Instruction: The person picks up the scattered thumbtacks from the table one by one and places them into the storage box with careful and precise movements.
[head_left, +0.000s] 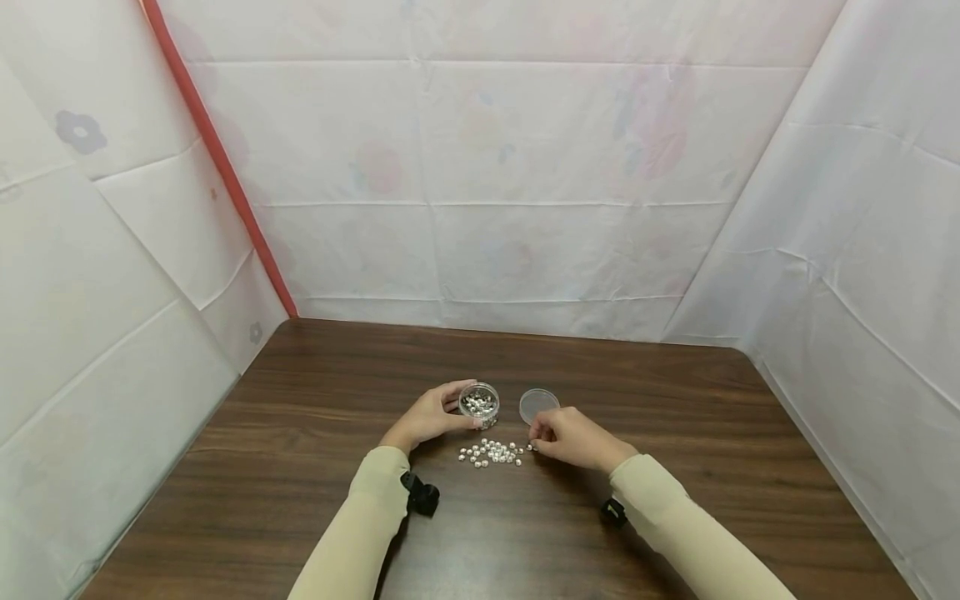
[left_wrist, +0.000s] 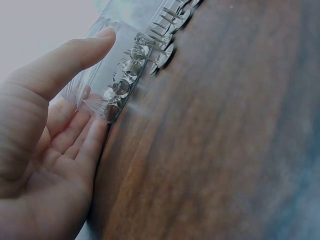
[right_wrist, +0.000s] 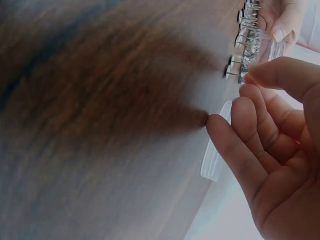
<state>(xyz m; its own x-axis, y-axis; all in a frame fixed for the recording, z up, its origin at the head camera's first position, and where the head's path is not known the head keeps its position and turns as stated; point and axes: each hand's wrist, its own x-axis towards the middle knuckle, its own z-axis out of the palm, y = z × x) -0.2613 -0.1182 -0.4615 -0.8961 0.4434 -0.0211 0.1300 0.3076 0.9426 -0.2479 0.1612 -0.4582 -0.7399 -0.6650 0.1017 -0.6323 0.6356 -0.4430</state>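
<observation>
A clear round plastic jar (head_left: 491, 417) with many silver thumbtacks in it stands on the table. My left hand (head_left: 431, 418) holds it from the side, thumb against the near wall and fingers curved around the far one. Just in front of the jar lies a loose spread of thumbtacks (head_left: 497, 452), several of them points up in the left wrist view. To the right of that spread, my right hand (head_left: 573, 437) is down at the table. Its thumb and index fingertip pinch a thumbtack (right_wrist: 243, 77) at the edge of the spread; the other fingers are bent.
A clear round lid (head_left: 538, 404) lies behind the right hand, to the right of the jar. The brown wooden table (head_left: 360, 367) meets white patterned sheeting (head_left: 465, 167) at the back and sides. A red strip (head_left: 217, 158) runs down the left back corner.
</observation>
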